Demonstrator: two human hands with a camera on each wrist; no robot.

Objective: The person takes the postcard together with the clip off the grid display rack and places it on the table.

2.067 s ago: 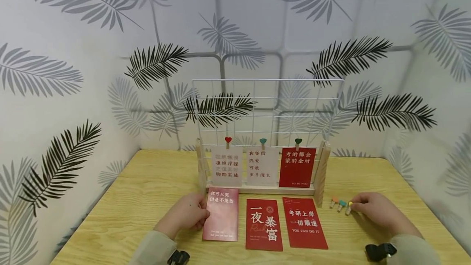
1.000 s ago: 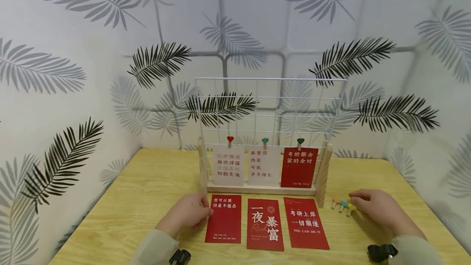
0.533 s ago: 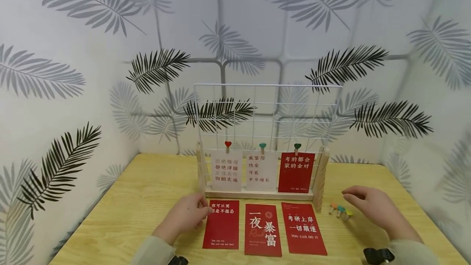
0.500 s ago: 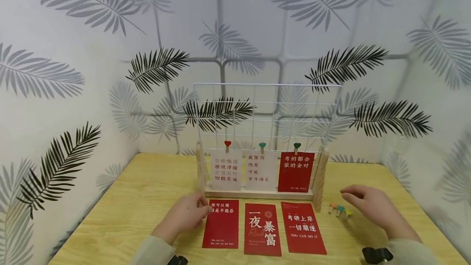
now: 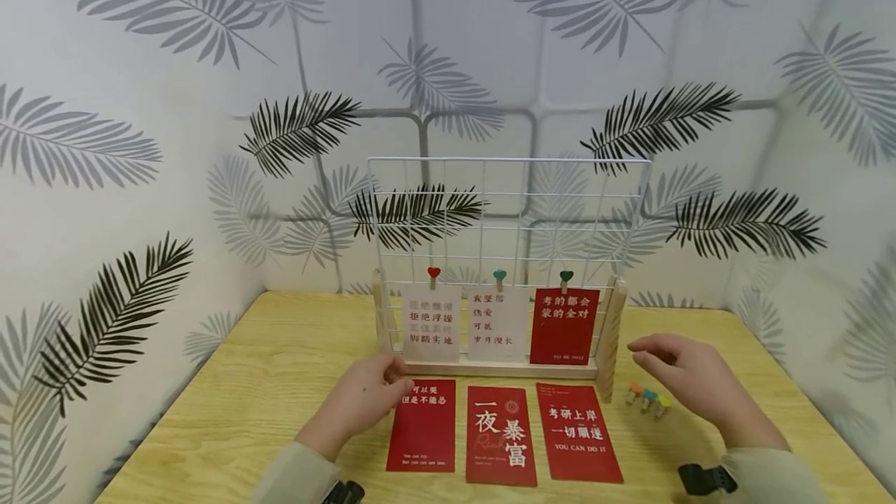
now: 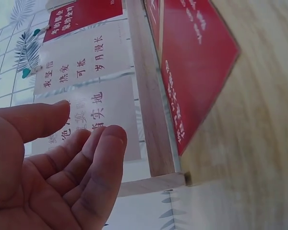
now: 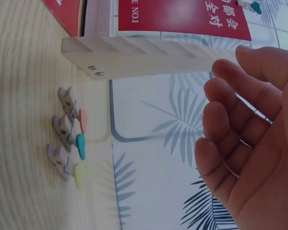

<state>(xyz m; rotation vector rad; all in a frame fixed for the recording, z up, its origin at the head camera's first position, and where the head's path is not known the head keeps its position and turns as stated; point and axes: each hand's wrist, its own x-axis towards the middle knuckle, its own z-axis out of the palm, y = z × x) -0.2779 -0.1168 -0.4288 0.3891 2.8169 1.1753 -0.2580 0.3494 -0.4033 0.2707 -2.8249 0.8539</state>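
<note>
My left hand (image 5: 367, 395) hovers over the upper left corner of the left red card (image 5: 423, 438), covering a bit of its print. In the left wrist view its fingers (image 6: 108, 158) are loosely bent with nothing between them. My right hand (image 5: 689, 379) is raised beside the rack's right post, fingers relaxed and holding nothing. Below it, three small wooden clothespins with orange, blue (image 7: 69, 132) and yellow hearts lie in a row on the table. A middle red card (image 5: 498, 469) and a right red card (image 5: 581, 457) lie flat alongside the left one.
Behind the cards stands a white wire grid rack (image 5: 514, 212) on a wooden base (image 5: 490, 370). Two white cards (image 5: 428, 348) and a red card (image 5: 563, 341) hang from it by heart clothespins (image 5: 499, 277). Leaf-patterned walls (image 5: 455, 37) surround the table (image 5: 231, 426).
My right hand has left the yellow clothespin, rising and shifting left towards the rack. My left hand has moved from the left red card's edge to over its upper corner.
</note>
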